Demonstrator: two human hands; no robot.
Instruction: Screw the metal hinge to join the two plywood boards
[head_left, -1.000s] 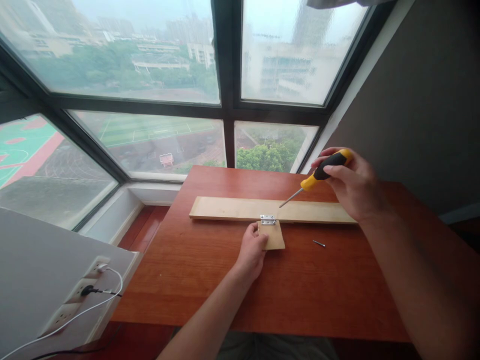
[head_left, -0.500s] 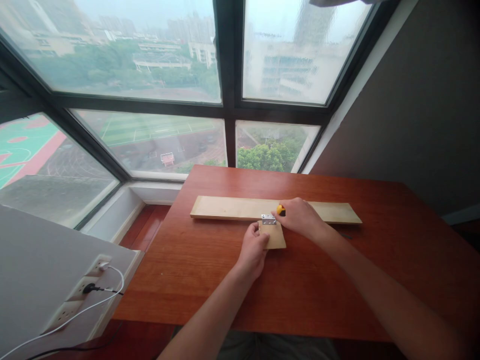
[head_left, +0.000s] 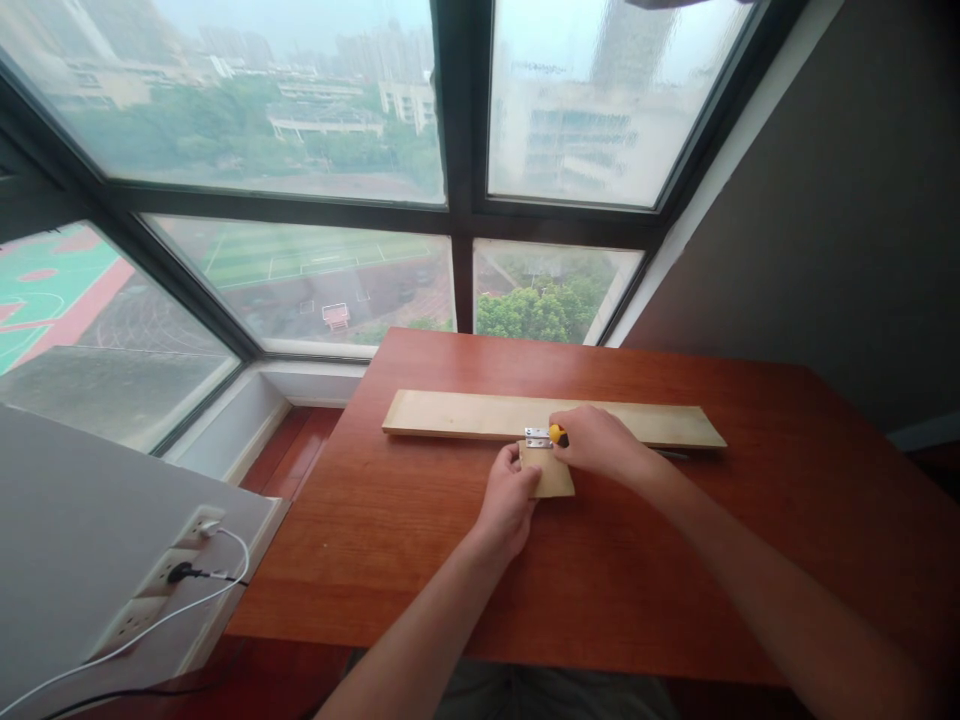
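Observation:
My left hand (head_left: 510, 495) grips a small light wooden board (head_left: 551, 475) by its left side, thumb on top. A silver metal hinge (head_left: 537, 438) with screw holes sits at the board's far edge. My right hand (head_left: 596, 440) is closed around what looks like a screwdriver (head_left: 558, 435); its rounded yellow-and-black handle end shows beside the hinge. The fingers of this hand are close to the hinge's right end, and their tips are partly hidden. Just behind lies a long pale wooden plank (head_left: 465, 412), flat across the table.
The reddish-brown wooden table (head_left: 360, 560) stands against large windows (head_left: 292, 270). A thin grey rod-like thing (head_left: 673, 455) shows near my right forearm, partly hidden. At the left, a low white wall (head_left: 67, 540) carries sockets with plugged-in white and black cables.
My right hand has shifted slightly down and left, bringing the yellow handle end closer over the hinge's right end. My left hand and the small board stay almost still.

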